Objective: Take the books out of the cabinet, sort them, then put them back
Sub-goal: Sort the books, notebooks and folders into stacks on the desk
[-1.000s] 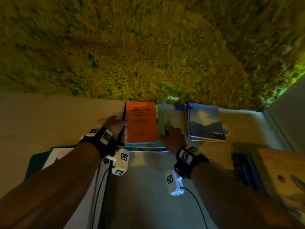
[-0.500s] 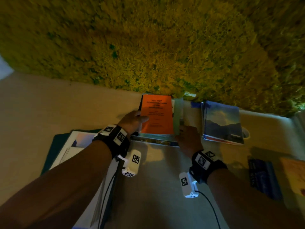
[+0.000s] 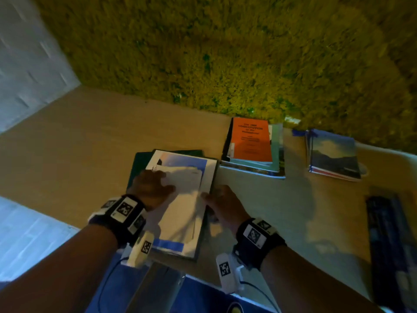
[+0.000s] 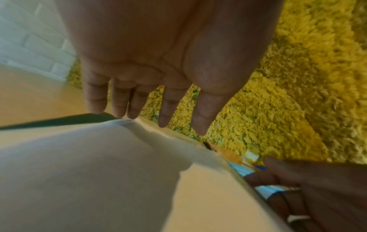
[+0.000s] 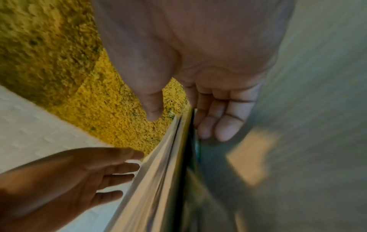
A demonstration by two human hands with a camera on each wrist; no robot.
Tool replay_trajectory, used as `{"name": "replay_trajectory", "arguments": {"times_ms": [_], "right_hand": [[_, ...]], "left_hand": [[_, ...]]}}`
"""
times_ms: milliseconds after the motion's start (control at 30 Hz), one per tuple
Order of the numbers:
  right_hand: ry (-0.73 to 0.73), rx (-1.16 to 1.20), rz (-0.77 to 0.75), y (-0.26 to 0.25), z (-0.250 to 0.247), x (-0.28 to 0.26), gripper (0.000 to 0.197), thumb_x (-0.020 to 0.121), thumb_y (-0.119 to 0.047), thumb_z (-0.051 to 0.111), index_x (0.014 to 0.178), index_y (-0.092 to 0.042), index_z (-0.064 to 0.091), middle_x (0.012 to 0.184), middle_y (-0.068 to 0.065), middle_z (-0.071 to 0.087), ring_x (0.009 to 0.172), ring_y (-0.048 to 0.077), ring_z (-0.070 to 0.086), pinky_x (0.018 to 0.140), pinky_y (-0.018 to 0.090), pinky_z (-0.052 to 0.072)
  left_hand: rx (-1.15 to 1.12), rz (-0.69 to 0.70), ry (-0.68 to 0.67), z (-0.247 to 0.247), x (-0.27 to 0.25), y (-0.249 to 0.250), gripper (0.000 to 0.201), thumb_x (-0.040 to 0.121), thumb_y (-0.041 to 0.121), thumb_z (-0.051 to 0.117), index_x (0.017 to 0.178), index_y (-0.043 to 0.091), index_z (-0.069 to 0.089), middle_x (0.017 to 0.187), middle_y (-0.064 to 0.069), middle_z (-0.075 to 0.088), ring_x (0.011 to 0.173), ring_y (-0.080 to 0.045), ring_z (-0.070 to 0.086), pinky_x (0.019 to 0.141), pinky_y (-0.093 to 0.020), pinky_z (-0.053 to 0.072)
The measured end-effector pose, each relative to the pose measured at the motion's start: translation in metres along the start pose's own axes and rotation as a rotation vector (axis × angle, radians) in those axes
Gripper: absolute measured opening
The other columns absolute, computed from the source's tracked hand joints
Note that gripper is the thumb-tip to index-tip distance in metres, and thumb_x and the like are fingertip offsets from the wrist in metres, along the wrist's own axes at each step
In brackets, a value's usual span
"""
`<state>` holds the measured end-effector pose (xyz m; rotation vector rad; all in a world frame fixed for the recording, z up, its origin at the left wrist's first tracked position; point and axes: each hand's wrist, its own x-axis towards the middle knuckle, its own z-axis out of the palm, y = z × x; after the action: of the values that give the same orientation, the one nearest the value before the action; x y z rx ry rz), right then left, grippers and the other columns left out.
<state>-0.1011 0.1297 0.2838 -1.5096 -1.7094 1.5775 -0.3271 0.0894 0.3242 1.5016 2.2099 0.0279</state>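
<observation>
A large white-and-blue book tops a flat pile on the tan table, with a dark green cover beneath it. My left hand is spread over that white cover, its fingers straight. At the pile's right edge my right hand straddles it, thumb raised over the top and fingers along the side. An orange book tops a second pile further back. A third pile with a mountain-picture cover lies to its right.
A shaggy yellow-green surface rises behind the table. A dark blue book lies at the far right. A white brick wall stands on the left. Bare tabletop stretches to the left of the piles.
Both hands have left the orange-topped pile and moved near and left to the white-and-blue book's pile. The view has swung left with them.
</observation>
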Motion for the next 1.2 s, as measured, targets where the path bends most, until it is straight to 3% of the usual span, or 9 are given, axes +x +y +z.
{"name": "replay_trajectory", "arguments": {"times_ms": [67,233,400,500,633,800,967,1067,1200], "right_hand": [[0.014,0.046,0.040,0.001,0.017,-0.014,0.033,0.079,-0.057,0.072,0.095,-0.035,0.053,0.102,0.003,0.071,0.092,0.028,0.070,0.085,0.053,0.061],[0.136,0.047,0.090,0.017,0.043,-0.033,0.084,0.061,-0.056,0.081,0.130,-0.024,0.047,0.124,0.004,0.065,0.111,0.028,0.066,0.093,0.048,0.059],[0.171,0.085,0.126,0.028,0.028,-0.051,0.043,0.082,-0.030,0.080,0.118,-0.016,0.062,0.119,0.010,0.071,0.106,0.032,0.069,0.096,0.050,0.058],[0.259,-0.001,0.128,0.035,0.008,-0.056,0.019,0.091,-0.021,0.072,0.106,-0.013,0.068,0.114,0.015,0.072,0.104,0.037,0.070,0.092,0.051,0.058],[0.376,-0.217,0.094,0.036,-0.026,-0.068,0.038,0.095,-0.023,0.066,0.132,-0.015,0.062,0.128,0.010,0.068,0.115,0.033,0.064,0.096,0.039,0.054],[0.373,-0.426,-0.054,0.039,-0.063,-0.084,0.053,0.101,-0.018,0.057,0.152,-0.027,0.044,0.150,0.010,0.051,0.135,0.031,0.051,0.111,0.035,0.042],[0.387,-0.357,-0.281,0.040,-0.095,-0.108,0.046,0.102,-0.007,0.050,0.143,-0.027,0.057,0.141,-0.003,0.060,0.130,0.013,0.053,0.113,0.024,0.039],[0.385,-0.212,-0.422,0.027,-0.121,-0.123,0.040,0.103,-0.006,0.050,0.129,-0.035,0.060,0.127,-0.015,0.062,0.112,-0.011,0.054,0.092,-0.001,0.037],[0.437,0.064,-0.570,-0.008,-0.154,-0.122,0.030,0.093,-0.020,0.055,0.119,-0.033,0.062,0.116,-0.012,0.070,0.099,-0.005,0.062,0.084,0.016,0.049]], "left_hand": [[0.067,0.031,0.009,0.022,-0.012,-0.014,0.100,0.062,0.079,0.027,0.141,0.022,0.050,0.154,-0.011,0.037,0.138,-0.032,0.040,0.114,-0.038,0.036],[-0.081,0.155,0.072,0.054,-0.037,-0.004,0.069,0.087,0.042,0.065,0.149,0.025,0.040,0.161,-0.010,0.019,0.146,-0.034,0.021,0.119,-0.046,0.027],[-0.463,0.147,0.168,0.047,-0.046,0.006,0.053,0.085,0.015,0.067,0.137,0.017,0.054,0.131,-0.006,0.053,0.120,-0.027,0.052,0.092,-0.028,0.040],[-0.714,0.168,0.073,0.045,-0.051,0.012,0.041,0.081,0.017,0.066,0.119,0.031,0.063,0.120,0.000,0.067,0.111,-0.022,0.062,0.100,-0.040,0.047],[-1.140,0.127,-0.033,0.053,-0.061,0.035,0.032,0.082,0.003,0.067,0.100,0.029,0.070,0.105,-0.003,0.074,0.103,-0.021,0.069,0.096,-0.042,0.053],[-1.476,0.051,-0.140,0.065,-0.066,0.078,0.037,0.094,-0.007,0.056,0.128,0.008,0.056,0.114,-0.004,0.063,0.099,-0.016,0.063,0.086,-0.033,0.055],[-1.530,0.012,-0.148,0.072,-0.065,0.111,0.037,0.097,0.000,0.055,0.132,0.013,0.056,0.116,-0.004,0.062,0.107,-0.024,0.063,0.094,-0.044,0.055],[-1.645,-0.025,-0.166,0.073,-0.059,0.125,0.040,0.100,0.002,0.051,0.138,0.014,0.051,0.131,-0.007,0.061,0.123,-0.029,0.059,0.087,-0.038,0.058],[-1.675,-0.041,-0.151,0.084,-0.062,0.147,0.024,0.103,0.008,0.041,0.117,0.016,0.057,0.094,-0.006,0.069,0.076,-0.019,0.071,0.073,-0.037,0.054]]}}
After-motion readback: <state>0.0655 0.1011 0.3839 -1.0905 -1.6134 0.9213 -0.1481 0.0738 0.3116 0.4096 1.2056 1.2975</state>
